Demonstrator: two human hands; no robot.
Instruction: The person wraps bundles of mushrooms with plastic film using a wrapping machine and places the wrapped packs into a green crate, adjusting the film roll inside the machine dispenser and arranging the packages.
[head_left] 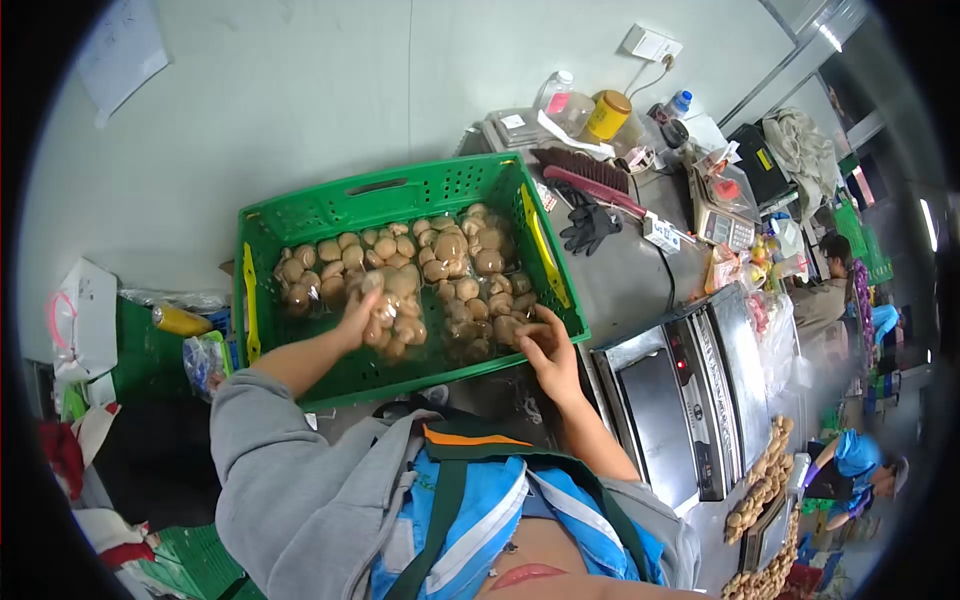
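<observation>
A green plastic crate (400, 185) with yellow side handles holds several clear-wrapped packs of brown mushrooms (450, 245). In the crate's front middle, my left hand (358, 318) is closed on a pack of mushrooms (398, 305), which looks tilted above the crate floor. My right hand (548, 350) reaches over the crate's front right corner. Its thumb and fingers are curled on the edge of another pack of mushrooms (480, 315), lying with the others. The left fingertips are partly hidden by the held pack.
Right of the crate, a metal table (620, 275) bears a red brush (600, 185), black gloves (590, 228) and a scale (725, 225). A wrapping machine (655, 405) stands close to my right arm. Loose mushrooms (765, 480) lie beyond it. Co-workers (850, 470) are at far right.
</observation>
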